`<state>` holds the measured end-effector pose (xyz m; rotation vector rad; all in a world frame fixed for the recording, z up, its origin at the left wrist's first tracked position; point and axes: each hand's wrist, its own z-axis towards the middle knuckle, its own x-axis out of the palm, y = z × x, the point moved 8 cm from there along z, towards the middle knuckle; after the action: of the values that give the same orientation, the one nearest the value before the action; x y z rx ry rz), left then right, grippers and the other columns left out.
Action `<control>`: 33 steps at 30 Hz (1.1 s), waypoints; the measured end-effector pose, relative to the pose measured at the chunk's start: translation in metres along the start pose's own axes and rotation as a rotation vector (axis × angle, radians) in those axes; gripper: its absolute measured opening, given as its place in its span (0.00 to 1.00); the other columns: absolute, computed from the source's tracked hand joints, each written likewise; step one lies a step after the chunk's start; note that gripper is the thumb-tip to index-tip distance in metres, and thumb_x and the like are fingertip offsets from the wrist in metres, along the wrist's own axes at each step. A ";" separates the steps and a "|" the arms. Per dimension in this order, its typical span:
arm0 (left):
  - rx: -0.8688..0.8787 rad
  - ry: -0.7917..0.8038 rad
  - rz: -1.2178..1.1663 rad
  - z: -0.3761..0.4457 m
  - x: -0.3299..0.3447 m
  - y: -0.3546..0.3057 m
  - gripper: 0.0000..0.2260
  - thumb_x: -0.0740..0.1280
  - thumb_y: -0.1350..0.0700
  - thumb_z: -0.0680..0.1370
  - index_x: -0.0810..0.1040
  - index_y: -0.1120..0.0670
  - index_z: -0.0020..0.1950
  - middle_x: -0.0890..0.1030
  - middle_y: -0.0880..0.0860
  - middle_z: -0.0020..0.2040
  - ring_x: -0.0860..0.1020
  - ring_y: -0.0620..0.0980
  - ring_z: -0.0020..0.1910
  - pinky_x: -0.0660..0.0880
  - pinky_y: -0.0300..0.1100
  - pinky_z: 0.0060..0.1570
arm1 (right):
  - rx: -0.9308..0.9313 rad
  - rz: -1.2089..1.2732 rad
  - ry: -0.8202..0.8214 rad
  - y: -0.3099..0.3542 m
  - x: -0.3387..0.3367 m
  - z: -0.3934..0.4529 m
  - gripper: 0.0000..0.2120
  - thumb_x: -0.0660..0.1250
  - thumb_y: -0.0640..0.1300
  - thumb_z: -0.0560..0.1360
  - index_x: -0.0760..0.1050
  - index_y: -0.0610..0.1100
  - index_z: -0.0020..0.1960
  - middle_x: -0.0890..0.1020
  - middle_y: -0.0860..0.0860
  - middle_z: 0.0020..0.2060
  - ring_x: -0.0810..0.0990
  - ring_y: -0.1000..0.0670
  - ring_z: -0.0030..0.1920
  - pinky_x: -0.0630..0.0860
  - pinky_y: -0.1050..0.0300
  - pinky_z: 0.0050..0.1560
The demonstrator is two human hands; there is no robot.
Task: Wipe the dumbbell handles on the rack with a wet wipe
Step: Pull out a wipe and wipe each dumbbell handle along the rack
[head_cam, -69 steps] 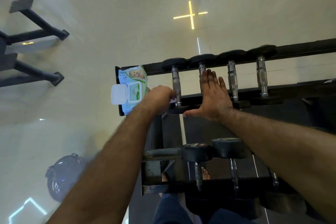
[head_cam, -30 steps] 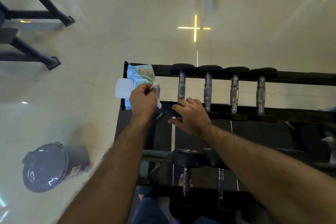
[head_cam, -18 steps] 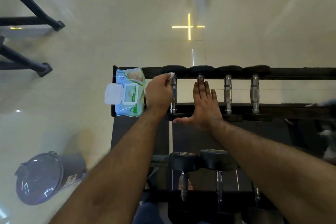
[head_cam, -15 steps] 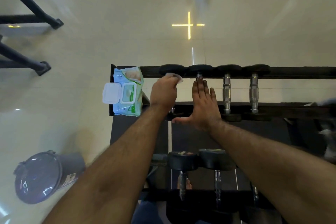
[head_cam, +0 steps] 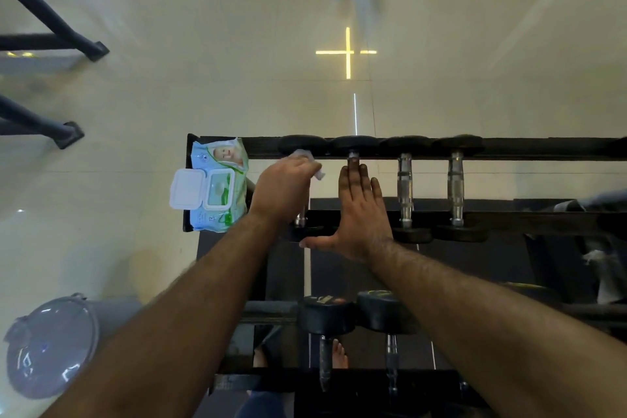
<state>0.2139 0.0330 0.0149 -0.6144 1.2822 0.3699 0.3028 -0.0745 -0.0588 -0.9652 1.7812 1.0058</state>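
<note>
Several dumbbells lie across the top tier of a black rack [head_cam: 543,148]. My left hand [head_cam: 283,192] grips a white wet wipe [head_cam: 310,163] wrapped round the chrome handle of the leftmost dumbbell [head_cam: 300,217], near its far end. Flat and with straight fingers, my right hand [head_cam: 359,214] rests on the second dumbbell's handle [head_cam: 353,155] and hides most of it. Two more chrome handles [head_cam: 405,190] [head_cam: 455,188] lie uncovered to the right.
A blue-green wet wipe pack [head_cam: 217,187] with its lid flipped open sits on the rack's left end. Lower-tier dumbbells [head_cam: 327,314] are below my arms. A grey lidded bin [head_cam: 51,346] stands on the floor at lower left. Bench legs [head_cam: 51,30] are at far left.
My left hand has slid the wipe along the leftmost handle toward its far end. My right hand went from curled on the rack rail to lying flat on the second handle.
</note>
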 end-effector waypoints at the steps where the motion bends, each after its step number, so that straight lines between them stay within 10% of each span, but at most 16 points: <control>1: 0.046 0.042 0.040 0.003 0.008 -0.004 0.12 0.75 0.62 0.73 0.86 0.52 0.55 0.86 0.51 0.54 0.83 0.51 0.55 0.79 0.47 0.52 | 0.000 0.003 0.000 0.000 0.000 0.000 0.79 0.56 0.92 0.57 0.28 0.41 0.85 0.22 0.44 0.81 0.25 0.42 0.82 0.38 0.39 0.85; 10: 0.101 0.649 0.073 -0.031 0.027 -0.004 0.11 0.74 0.51 0.77 0.83 0.43 0.59 0.84 0.46 0.49 0.82 0.47 0.48 0.80 0.47 0.52 | -0.030 0.023 -0.019 -0.003 0.000 -0.001 0.79 0.56 0.91 0.57 0.29 0.40 0.85 0.24 0.43 0.81 0.26 0.42 0.83 0.38 0.39 0.85; 17: -0.313 -0.204 -0.194 -0.008 -0.024 0.043 0.10 0.68 0.59 0.82 0.84 0.54 0.62 0.87 0.54 0.53 0.85 0.55 0.49 0.82 0.51 0.49 | -0.027 0.005 -0.015 0.000 -0.001 -0.001 0.79 0.55 0.92 0.58 0.29 0.39 0.85 0.23 0.43 0.81 0.26 0.41 0.83 0.39 0.38 0.85; 22: -0.335 -0.192 -0.369 -0.011 -0.005 0.021 0.06 0.67 0.57 0.82 0.83 0.55 0.55 0.83 0.53 0.50 0.81 0.52 0.47 0.80 0.53 0.46 | -0.017 -0.007 -0.026 -0.001 -0.001 -0.001 0.78 0.55 0.92 0.58 0.30 0.39 0.85 0.23 0.43 0.81 0.27 0.41 0.83 0.40 0.38 0.85; 27: -0.113 0.447 -0.422 -0.045 0.030 0.003 0.05 0.70 0.53 0.82 0.85 0.49 0.55 0.83 0.46 0.49 0.80 0.42 0.49 0.81 0.48 0.55 | -0.031 -0.001 -0.021 -0.002 0.001 0.000 0.78 0.56 0.91 0.59 0.31 0.39 0.85 0.23 0.43 0.81 0.27 0.41 0.83 0.41 0.38 0.85; 33: -0.441 -0.225 -0.375 -0.024 -0.008 0.053 0.04 0.68 0.58 0.82 0.83 0.56 0.53 0.82 0.51 0.47 0.77 0.45 0.45 0.71 0.38 0.46 | -0.012 -0.008 -0.005 0.000 -0.002 -0.001 0.79 0.55 0.92 0.57 0.30 0.39 0.85 0.21 0.43 0.80 0.25 0.41 0.83 0.39 0.38 0.85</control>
<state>0.1625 0.0600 0.0073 -1.1338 0.8471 0.3989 0.3030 -0.0747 -0.0572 -0.9750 1.7677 1.0141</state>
